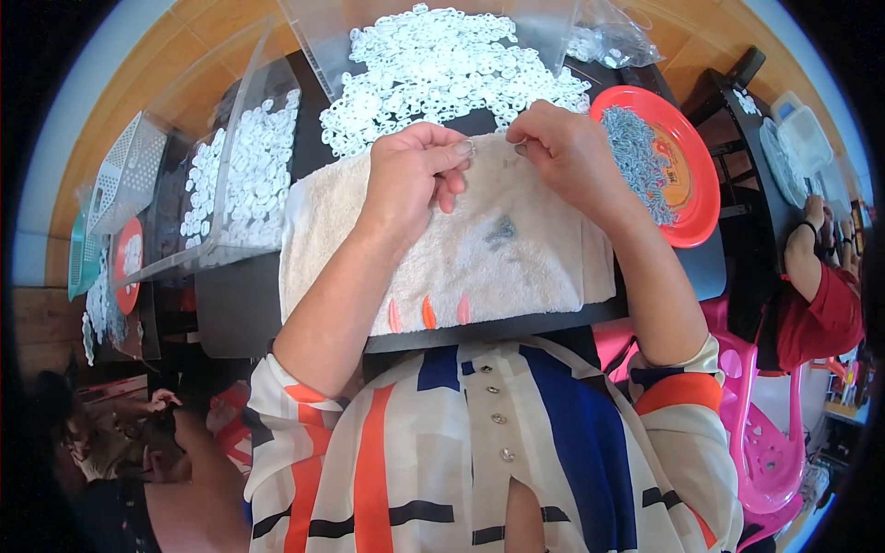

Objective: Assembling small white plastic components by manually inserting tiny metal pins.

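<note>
Both my hands are raised over the far part of a cream towel on the dark table. My left hand pinches thumb against forefinger, and a tiny pale bit shows at the tips, too small to name. A short gap to the right, my right hand is also closed in a pinch; what it grips, if anything, is hidden. Just beyond the hands spreads a heap of small white plastic ring-shaped pieces. Beside my right hand, a red plate bears a pile of small grey metal pieces.
Clear plastic bins stand at the back and left, the left one with more white pieces. A clear bag lies at the back right. A pink chair stands at right. Other people sit at both sides, one in a red shirt.
</note>
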`<state>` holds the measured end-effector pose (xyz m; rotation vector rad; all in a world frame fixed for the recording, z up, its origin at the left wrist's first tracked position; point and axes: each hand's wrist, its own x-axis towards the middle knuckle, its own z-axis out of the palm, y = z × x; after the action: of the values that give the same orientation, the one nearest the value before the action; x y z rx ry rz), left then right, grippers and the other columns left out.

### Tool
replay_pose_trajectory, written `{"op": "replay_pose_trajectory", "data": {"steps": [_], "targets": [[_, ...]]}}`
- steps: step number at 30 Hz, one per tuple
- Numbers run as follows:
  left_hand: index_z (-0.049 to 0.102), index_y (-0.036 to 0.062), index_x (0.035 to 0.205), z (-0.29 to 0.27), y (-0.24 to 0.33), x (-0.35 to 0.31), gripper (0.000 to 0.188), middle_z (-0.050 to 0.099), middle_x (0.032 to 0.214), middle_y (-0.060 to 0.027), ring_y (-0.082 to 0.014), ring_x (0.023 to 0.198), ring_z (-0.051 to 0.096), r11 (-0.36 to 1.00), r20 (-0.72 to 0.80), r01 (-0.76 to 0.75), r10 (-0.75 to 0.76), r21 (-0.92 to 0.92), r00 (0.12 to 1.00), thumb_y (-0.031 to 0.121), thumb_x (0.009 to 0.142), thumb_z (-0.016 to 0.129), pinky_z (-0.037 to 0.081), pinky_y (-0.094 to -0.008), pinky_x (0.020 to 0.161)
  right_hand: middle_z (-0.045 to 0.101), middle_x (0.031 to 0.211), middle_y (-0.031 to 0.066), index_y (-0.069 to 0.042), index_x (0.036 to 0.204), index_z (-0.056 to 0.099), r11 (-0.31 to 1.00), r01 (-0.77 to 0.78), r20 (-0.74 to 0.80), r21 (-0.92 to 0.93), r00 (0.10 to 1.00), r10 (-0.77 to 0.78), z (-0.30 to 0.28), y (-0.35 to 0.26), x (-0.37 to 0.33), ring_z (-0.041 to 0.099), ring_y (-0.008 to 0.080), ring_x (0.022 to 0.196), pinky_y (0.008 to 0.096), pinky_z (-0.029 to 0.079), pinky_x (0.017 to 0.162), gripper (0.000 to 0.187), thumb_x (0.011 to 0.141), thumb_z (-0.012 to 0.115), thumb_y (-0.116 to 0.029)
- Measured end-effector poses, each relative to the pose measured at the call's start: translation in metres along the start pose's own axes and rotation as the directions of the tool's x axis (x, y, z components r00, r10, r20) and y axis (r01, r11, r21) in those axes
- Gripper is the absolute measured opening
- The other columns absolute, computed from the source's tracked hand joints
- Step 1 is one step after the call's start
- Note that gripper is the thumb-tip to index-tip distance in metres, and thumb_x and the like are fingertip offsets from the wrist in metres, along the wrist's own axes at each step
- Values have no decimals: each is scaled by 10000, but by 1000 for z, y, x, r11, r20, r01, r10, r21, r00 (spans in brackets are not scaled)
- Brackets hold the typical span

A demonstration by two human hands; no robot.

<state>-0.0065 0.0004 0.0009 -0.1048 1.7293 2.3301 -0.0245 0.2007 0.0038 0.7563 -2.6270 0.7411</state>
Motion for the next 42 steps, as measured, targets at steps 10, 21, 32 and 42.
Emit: {"op": "replay_pose_trajectory", "data": {"steps": [10, 21, 32, 42], "targets": [[623, -31, 838, 1, 0, 0, 35, 607, 697, -72, -106, 504, 539, 1000, 6, 6, -6, 29, 1000, 2, 834, 635, 399, -223, 392, 579, 789, 69, -66, 813, 625, 989, 102, 71, -105, 993, -95, 5, 2, -3, 609, 270, 798, 391, 483, 666, 98, 732, 600, -16], [621, -30, 866, 3, -1, -3, 48, 612, 714, -80, -116, 524, 551, 1000, 22, 16, -16, -5, 1000, 2, 833, 632, 417, -236, 411, 629, 817, 16, -13, 878, 626, 865, -234, 166, 445, 970, 177, -3, -3, 1, 580, 115, 796, 259, 457, 708, 53, 829, 613, -2], [611, -36, 891, 9, -1, -9, 70, 609, 733, -75, -113, 546, 552, 999, 1, -21, 21, -49, 1000, 27, 862, 623, 418, -233, 413, 620, 881, 1, -1, 987, 638, 584, -271, 189, 765, 962, 199, 5, -17, -2, 538, 76, 806, 227, 430, 714, 134, 859, 602, -3], [609, -42, 896, 14, 0, -12, 65, 611, 734, -74, -106, 547, 552, 997, -12, -69, 69, -40, 998, 16, 868, 611, 412, -225, 399, 630, 887, 13, 4, 988, 637, 541, -222, 124, 811, 969, 212, 10, -22, -3, 560, 76, 821, 221, 439, 705, 139, 854, 598, 5]]}}
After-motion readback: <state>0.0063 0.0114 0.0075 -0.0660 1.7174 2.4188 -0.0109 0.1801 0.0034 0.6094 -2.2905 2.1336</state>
